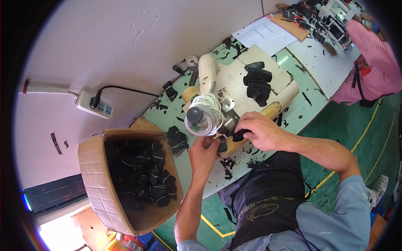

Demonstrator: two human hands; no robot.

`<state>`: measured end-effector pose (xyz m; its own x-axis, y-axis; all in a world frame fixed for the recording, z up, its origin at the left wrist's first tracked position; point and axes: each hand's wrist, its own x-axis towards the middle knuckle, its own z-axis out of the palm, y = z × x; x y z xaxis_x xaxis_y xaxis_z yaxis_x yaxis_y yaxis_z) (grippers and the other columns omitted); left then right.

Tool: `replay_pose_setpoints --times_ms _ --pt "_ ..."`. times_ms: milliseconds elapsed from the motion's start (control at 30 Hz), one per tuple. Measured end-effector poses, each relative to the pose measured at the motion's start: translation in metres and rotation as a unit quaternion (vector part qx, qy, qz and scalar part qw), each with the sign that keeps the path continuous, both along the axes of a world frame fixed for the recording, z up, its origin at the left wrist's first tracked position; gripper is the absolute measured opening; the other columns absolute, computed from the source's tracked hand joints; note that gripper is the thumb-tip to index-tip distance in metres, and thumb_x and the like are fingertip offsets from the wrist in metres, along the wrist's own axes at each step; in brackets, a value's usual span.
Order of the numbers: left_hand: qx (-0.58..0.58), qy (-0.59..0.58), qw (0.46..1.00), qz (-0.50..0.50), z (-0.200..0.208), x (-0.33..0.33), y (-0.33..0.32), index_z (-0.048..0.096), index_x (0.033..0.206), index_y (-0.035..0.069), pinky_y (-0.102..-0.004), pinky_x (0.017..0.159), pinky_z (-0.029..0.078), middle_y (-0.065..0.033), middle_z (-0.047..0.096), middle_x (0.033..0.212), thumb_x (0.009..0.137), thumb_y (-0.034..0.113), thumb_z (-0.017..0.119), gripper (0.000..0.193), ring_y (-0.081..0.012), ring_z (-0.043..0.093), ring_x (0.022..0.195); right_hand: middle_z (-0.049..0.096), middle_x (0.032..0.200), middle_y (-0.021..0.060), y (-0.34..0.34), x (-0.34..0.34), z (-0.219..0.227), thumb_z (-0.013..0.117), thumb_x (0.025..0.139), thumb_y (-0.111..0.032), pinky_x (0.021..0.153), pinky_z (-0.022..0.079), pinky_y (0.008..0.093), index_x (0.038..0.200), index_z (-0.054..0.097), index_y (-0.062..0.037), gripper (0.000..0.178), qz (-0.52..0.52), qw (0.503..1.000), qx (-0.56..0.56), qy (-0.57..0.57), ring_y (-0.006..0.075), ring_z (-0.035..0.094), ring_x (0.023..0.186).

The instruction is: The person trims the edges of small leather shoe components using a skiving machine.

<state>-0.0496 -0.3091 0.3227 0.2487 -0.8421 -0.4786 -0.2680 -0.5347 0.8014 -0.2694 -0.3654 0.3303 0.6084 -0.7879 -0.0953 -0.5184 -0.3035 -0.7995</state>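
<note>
My left hand [203, 155] is closed on a curved black piece [222, 144] at the front of a cream-coloured bench machine [234, 79]. Beside it, my right hand [264, 130] pinches another dark black piece [240, 134] next to the machine's metal working head [229, 124]. Both hands are over a worn yellowish strip [270, 111] along the machine's near edge. Above the left hand, a round lamp-like head wrapped in white cord [206, 115] hides part of the machine. A row of overlapping black pieces [257, 83] lies on the machine's flat top.
An open cardboard box [94, 171] of black pieces stands at the left, with a small bundle [177, 139] beside it. Black scraps litter the green table [303, 109]. A power strip [93, 104] is on the wall. A person in pink checks [368, 67] is at far right.
</note>
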Motion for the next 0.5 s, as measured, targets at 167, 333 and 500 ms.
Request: replay_pose_setpoints --times_ms 167,333,500 --pt "-0.052 -0.067 0.996 -0.015 0.000 -0.013 -0.006 0.065 0.103 -0.006 -0.0249 0.046 0.050 -0.0120 0.072 0.083 0.088 0.008 0.072 0.022 -0.0111 0.064 0.060 0.062 0.101 0.0142 0.000 0.019 -0.003 0.067 0.081 -0.001 0.089 0.047 0.0433 0.107 0.066 -0.0040 0.026 0.001 0.996 -0.084 -0.013 0.0352 0.057 0.105" --pt "-0.062 0.094 0.993 -0.025 -0.002 0.001 0.008 0.066 0.105 -0.006 -0.0258 0.060 0.057 -0.0123 0.071 0.096 0.090 0.006 0.069 0.019 -0.0135 0.067 0.075 0.061 0.100 0.0150 0.000 0.006 0.004 0.067 0.081 0.001 0.087 0.047 0.0435 0.113 0.063 -0.0035 0.033 -0.043 0.997 -0.063 -0.009 0.0361 0.058 0.100" --pt "-0.054 0.065 0.996 -0.012 -0.004 0.010 0.013 0.068 0.110 -0.006 -0.0281 0.062 0.058 -0.0130 0.074 0.097 0.089 0.010 0.070 0.027 -0.0151 0.070 0.078 0.061 0.100 0.0142 0.003 -0.008 0.004 0.066 0.081 0.002 0.087 0.047 0.0412 0.114 0.063 -0.0032 0.033 -0.046 0.998 -0.001 -0.049 0.0357 0.059 0.098"
